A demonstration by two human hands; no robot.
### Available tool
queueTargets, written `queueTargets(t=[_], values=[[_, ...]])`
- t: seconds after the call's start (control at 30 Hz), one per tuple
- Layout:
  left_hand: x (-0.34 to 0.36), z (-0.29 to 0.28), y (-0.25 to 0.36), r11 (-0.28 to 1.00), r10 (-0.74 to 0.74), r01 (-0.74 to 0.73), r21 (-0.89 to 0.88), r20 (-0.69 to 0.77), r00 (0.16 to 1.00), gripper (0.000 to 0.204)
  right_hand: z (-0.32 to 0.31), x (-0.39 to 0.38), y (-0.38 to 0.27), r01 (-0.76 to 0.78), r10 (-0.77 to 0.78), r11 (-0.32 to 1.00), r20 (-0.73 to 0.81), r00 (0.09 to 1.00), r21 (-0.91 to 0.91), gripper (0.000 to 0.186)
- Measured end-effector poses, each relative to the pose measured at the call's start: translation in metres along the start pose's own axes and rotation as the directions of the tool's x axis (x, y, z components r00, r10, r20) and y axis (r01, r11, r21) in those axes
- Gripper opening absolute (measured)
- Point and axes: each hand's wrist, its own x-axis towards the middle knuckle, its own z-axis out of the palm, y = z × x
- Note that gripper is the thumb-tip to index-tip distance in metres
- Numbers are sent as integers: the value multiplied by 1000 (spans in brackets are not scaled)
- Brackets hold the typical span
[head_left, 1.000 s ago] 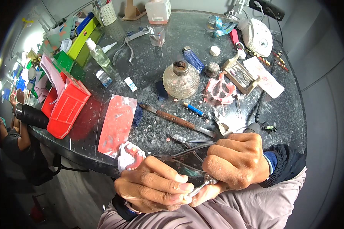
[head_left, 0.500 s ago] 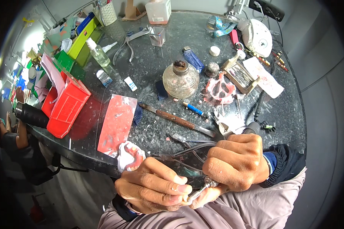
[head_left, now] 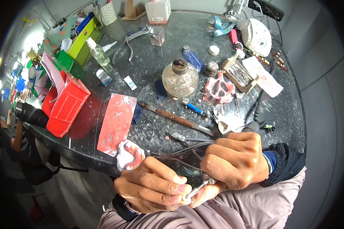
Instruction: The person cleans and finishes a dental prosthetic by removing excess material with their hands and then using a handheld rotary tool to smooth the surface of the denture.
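A rotary handpiece (head_left: 208, 179) is gripped in my right hand (head_left: 236, 162), its metal nose pointing down and left. The slim tool in its nose reaches my left fingertips. My left hand (head_left: 153, 187) is closed in a pinch around a small pale piece (head_left: 187, 199), mostly covered by the fingers; its kind cannot be made out. Just beyond the left hand, a white dental cast (head_left: 124, 157) with a pink base and teeth lies at the table edge. Pliers (head_left: 187, 139) lie behind the right hand, which partly hides them.
A pink wax sheet (head_left: 116, 124), a wooden-handled wax knife (head_left: 170, 117) and a glass spirit lamp (head_left: 180, 82) lie or stand on the dark table. A red bin (head_left: 68, 112) stands left. A white control unit (head_left: 257, 36) is at the back right. Another person (head_left: 17, 141) is at far left.
My right hand and the handpiece have shifted slightly left, and the nose angle has changed a little. The left hand keeps its pinch almost in place.
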Motion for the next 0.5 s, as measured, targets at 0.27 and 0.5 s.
queueTargets(t=[0.27, 0.5], values=[[-1, -2, 2, 1000, -20, 21, -22, 24, 1000, 12, -2, 0, -2, 9, -9, 1000, 14, 1000, -11, 46], [0, -7, 4, 996, -65, 60, 61, 68, 996, 15, -6, 2, -2, 16, -16, 1000, 10, 1000, -5, 46]])
